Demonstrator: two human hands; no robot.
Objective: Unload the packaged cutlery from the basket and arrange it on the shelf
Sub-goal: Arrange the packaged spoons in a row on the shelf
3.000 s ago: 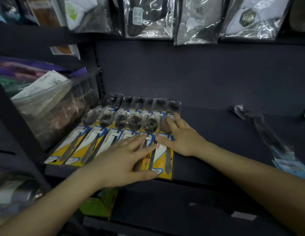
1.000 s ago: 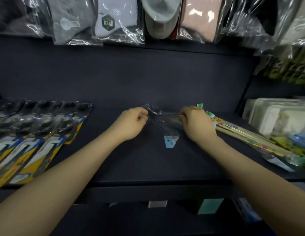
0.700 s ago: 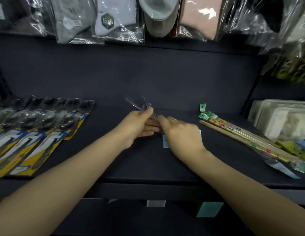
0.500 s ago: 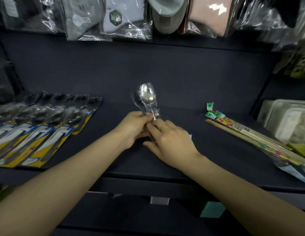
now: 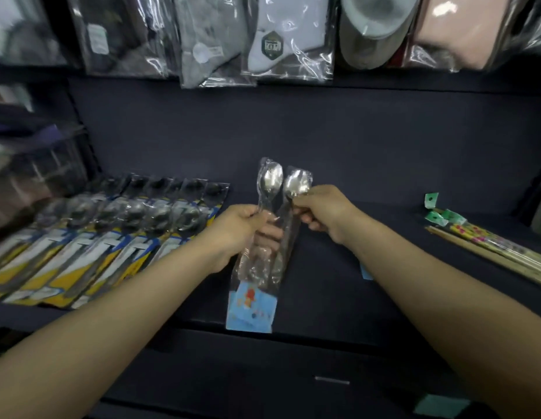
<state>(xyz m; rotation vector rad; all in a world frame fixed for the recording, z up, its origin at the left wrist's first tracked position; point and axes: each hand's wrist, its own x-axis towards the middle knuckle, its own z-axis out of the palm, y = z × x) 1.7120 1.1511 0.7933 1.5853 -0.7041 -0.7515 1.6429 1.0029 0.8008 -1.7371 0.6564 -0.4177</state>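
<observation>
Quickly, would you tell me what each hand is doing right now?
Left hand: closed, gripping the left spoon packet.
Right hand: closed, pinching the right spoon packet just below its bowl.

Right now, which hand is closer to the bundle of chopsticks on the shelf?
Right. The right hand is mid-shelf, with bare shelf between it and the chopsticks at far right; the left hand sits farther left.

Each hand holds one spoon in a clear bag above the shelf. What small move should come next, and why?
Probably lower the left hand and lay its bagged spoon flat on the bare shelf, just right of the row of yellow-carded spoons. Both packs are in the air, that spot is free, and the right hand can then place its spoon beside it.
</observation>
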